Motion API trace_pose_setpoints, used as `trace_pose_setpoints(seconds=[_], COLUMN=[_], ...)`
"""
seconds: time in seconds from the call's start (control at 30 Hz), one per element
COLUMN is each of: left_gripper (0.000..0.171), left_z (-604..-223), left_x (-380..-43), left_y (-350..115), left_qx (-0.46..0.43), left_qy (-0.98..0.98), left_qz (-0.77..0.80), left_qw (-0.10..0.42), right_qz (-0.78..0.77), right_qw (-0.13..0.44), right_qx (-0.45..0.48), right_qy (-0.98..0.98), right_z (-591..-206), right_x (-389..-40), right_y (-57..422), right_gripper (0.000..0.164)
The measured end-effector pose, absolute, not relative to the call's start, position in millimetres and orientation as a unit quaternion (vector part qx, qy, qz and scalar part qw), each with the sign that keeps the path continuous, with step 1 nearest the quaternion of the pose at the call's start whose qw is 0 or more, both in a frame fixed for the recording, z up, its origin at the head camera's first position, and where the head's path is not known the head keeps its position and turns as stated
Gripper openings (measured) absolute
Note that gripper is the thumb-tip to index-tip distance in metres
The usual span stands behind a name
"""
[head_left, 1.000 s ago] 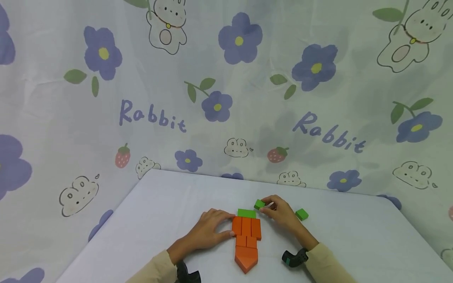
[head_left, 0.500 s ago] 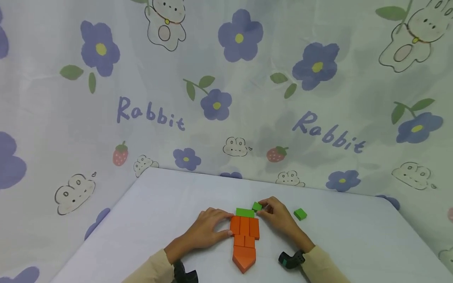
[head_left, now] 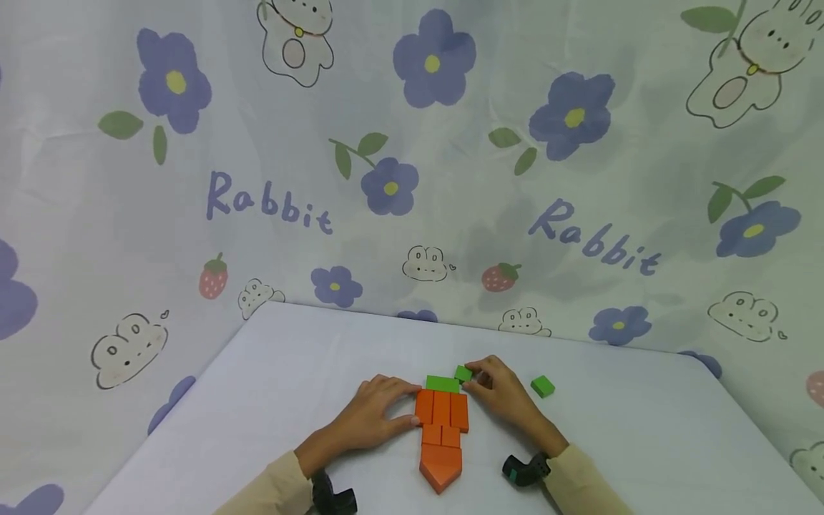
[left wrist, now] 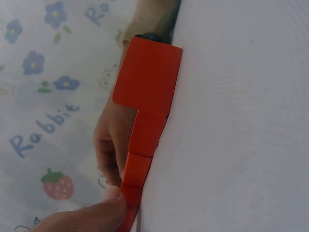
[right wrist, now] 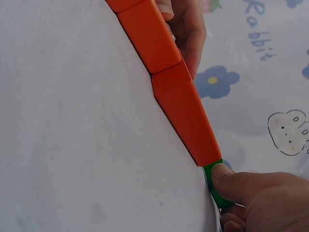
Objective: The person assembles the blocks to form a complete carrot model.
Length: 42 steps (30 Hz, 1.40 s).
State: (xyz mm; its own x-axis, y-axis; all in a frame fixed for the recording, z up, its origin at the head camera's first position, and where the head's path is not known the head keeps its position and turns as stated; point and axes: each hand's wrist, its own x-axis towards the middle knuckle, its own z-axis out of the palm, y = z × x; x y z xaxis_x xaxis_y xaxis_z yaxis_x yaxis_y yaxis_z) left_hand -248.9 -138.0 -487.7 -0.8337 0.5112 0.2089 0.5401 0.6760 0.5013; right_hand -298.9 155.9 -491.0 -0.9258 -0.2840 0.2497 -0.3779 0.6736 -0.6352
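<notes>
On the white table, orange blocks (head_left: 441, 408) form a flat figure: three long ones side by side, two smaller ones below, and a pointed one (head_left: 440, 461) nearest the person. A green rectangular block (head_left: 442, 384) lies against its far end. My right hand (head_left: 505, 395) pinches a small green block (head_left: 463, 373) between thumb and index finger, at the rectangle's right end. The right wrist view shows its thumb on green (right wrist: 211, 180) beside an orange side. My left hand (head_left: 365, 418) touches the figure's left side with thumb and index fingertip; its thumb (left wrist: 99, 211) shows in the left wrist view.
Another green block (head_left: 543, 386) lies apart on the table, to the right of the right hand. Behind the table (head_left: 309, 350) hangs a printed cloth (head_left: 463, 179). Each wrist wears a black device (head_left: 526, 470).
My right hand has brought the small green block slightly left and nearer, up to the green rectangle's end. My left hand keeps its place at the orange blocks. The view has shifted slightly.
</notes>
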Motion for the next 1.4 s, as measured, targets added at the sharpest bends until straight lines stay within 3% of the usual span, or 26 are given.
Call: trace_pose_setpoints(seconds=[0.53, 0.8, 1.17, 1.4], left_gripper=[0.054, 0.053, 0.053, 0.054], left_z=[-487.2, -493.3, -489.7, -485.7], left_x=[-245.8, -242.9, -246.9, -246.4], left_y=[-131.9, -131.9, -134.1, -134.6], left_qx=[-0.275, -0.280, -0.293, -0.293], left_qy=[-0.918, -0.916, -0.913, -0.914], left_qz=[-0.285, -0.286, -0.279, -0.278], left_qw=[0.026, 0.027, 0.047, 0.047], right_qz=[0.345, 0.344, 0.284, 0.293], right_qw=[0.050, 0.030, 0.131, 0.148], right_qx=[0.194, 0.236, 0.210, 0.179], right_qy=[-0.917, -0.908, -0.926, -0.927], right_z=[-486.7, -475.8, -432.3, -449.2], right_x=[-298.0, -290.4, -282.7, -281.8], right_y=[162.6, 170.1, 216.0, 266.6], right_gripper=[0.050, 0.043, 0.025, 0.028])
